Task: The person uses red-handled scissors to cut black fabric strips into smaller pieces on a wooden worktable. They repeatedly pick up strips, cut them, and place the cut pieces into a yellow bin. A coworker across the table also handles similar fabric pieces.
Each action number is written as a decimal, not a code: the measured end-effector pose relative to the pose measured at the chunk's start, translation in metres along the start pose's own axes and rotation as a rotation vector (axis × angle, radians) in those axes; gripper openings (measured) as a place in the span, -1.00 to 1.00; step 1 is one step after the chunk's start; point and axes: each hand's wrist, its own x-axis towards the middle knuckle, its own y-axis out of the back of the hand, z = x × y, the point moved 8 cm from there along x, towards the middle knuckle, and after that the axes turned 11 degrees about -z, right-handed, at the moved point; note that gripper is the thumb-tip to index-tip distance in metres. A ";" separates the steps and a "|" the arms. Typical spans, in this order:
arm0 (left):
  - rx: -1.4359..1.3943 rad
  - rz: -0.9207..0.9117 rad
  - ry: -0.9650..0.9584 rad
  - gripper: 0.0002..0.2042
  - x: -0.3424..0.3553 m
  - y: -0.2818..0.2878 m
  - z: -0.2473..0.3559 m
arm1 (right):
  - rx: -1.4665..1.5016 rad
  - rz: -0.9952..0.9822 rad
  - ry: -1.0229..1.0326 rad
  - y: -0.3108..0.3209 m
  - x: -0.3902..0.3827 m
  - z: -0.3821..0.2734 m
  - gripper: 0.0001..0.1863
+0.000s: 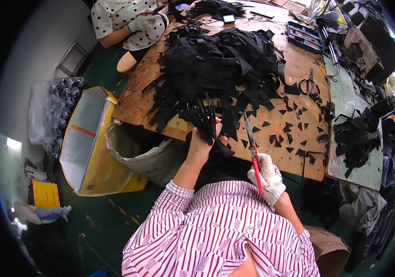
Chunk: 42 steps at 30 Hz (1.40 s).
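My bare left hand grips a fanned bundle of thin black strips at the near edge of the table. A wider black strip with a slanted end lies by its fingertips; whether they pinch it I cannot tell. My right hand, in a white knitted glove, is closed around red-handled scissors. Their grey metal tip points away from me, just right of that strip. Beyond both hands rises a large heap of black fabric strips.
Small black triangular scraps dot the wooden table. Black-handled scissors and a blue tray lie farther right. Left of the table stand a pale sack and a yellow bin. Another person works at the far left.
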 end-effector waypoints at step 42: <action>0.146 -0.357 -0.153 -0.82 -0.010 -0.036 -0.027 | 0.273 0.026 0.016 -0.010 -0.003 0.013 -0.66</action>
